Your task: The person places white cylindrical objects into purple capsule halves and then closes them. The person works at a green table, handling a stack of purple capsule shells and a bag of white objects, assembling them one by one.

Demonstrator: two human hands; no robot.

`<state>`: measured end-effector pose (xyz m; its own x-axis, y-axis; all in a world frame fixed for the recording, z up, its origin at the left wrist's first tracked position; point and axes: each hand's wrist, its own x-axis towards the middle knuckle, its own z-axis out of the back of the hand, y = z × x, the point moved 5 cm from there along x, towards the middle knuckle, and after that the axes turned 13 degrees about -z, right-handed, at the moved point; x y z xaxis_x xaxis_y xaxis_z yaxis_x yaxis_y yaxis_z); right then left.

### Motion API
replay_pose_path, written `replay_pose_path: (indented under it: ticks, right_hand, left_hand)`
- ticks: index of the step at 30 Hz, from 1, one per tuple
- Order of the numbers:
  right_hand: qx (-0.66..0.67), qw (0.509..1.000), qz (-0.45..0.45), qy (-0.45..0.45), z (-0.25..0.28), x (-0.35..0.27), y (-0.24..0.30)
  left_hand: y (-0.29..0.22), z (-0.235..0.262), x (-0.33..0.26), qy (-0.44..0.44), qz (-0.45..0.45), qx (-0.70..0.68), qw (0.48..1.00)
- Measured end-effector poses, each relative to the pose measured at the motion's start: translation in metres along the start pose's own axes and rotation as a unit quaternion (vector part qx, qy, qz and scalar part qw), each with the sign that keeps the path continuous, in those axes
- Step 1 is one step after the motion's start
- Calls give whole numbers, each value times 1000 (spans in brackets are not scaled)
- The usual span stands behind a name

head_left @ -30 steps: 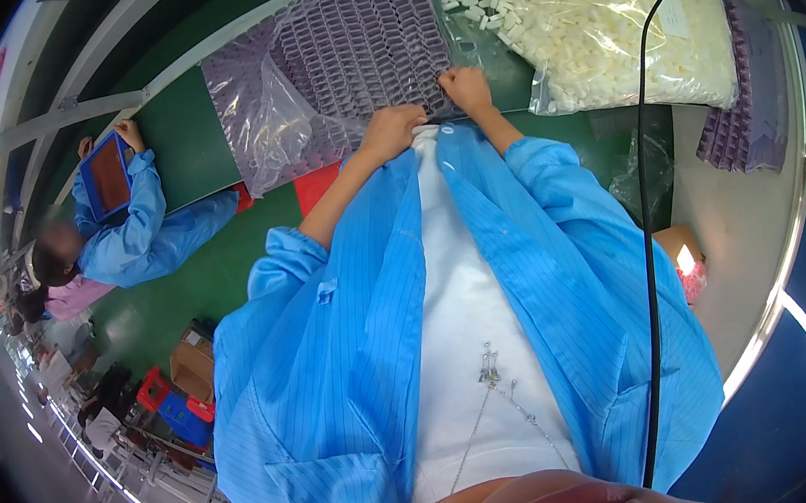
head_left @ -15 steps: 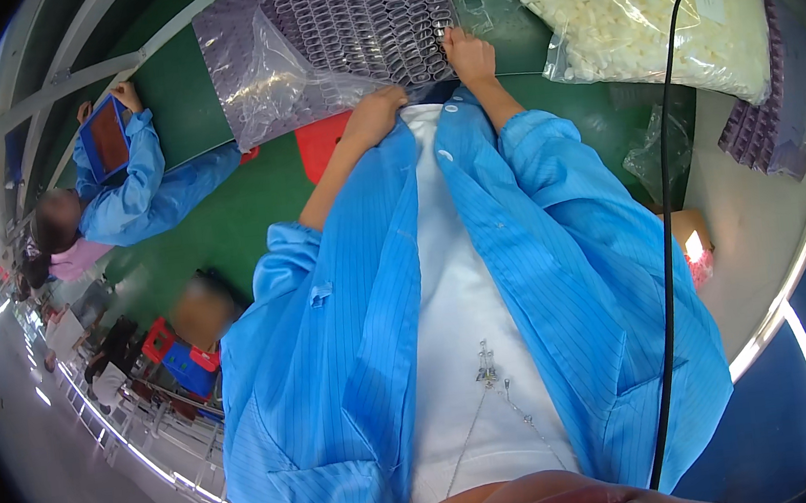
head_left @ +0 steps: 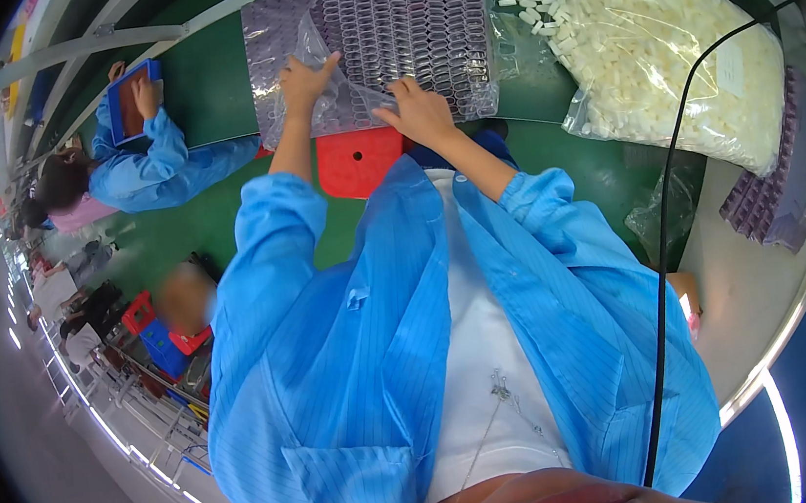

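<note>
A clear plastic tray [head_left: 399,26] with rows of small oval cells lies on the green table in front of me. Crumpled clear film [head_left: 310,43] covers part of its left side. My left hand [head_left: 305,85] rests on that film, thumb spread away from the fingers. At the tray's near edge is my right hand [head_left: 422,114], its fingers apart and touching the film there. Neither hand shows anything gripped. To the right sits a large clear bag [head_left: 666,47] full of small whitish pieces.
Loose white pieces [head_left: 526,1] lie between tray and bag. More purple-tinted trays [head_left: 771,198] stand at the far right. A black cable [head_left: 670,160] hangs across the right side. A red stool [head_left: 354,163] is under the table edge. On the left, a co-worker holds a blue tray [head_left: 125,114].
Both hands have left the tray's near edge region: the left moved forward and left onto the film, the right moved left and nearer. Their fingers have spread. The whole view has shifted slightly.
</note>
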<state>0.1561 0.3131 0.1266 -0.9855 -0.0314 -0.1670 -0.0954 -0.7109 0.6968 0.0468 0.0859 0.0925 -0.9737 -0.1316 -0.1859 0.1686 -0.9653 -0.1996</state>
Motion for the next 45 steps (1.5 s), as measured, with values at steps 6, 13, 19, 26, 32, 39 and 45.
replay_pose_path:
  ticks: [6, 13, 19, 26, 32, 39, 45]
  right_hand:
    - [-88, 992, -32, 89, -70, 46, 23]
    - [-82, 978, 139, -135, -116, 49, 39]
    - [-197, 939, 177, -222, -109, -1, 29]
    - [-284, 918, 134, -241, -133, -50, 38]
    - [-302, 895, 184, -271, -134, -69, 17]
    - [-322, 866, 223, -312, -138, -55, -1]
    - [-151, 934, 122, -299, -106, -5, 60]
  left_hand:
    - [-5, -36, 39, 63, -49, 70, 994]
    - [18, -11, 46, -3, -269, 109, 957]
    - [97, 26, 129, -127, -498, 146, 845]
    - [112, 47, 243, -198, -657, 196, 701]
    - [128, 48, 295, -179, -637, 228, 714]
    - [127, 25, 341, -260, -590, 203, 737]
    - [106, 74, 204, -229, -594, 89, 766]
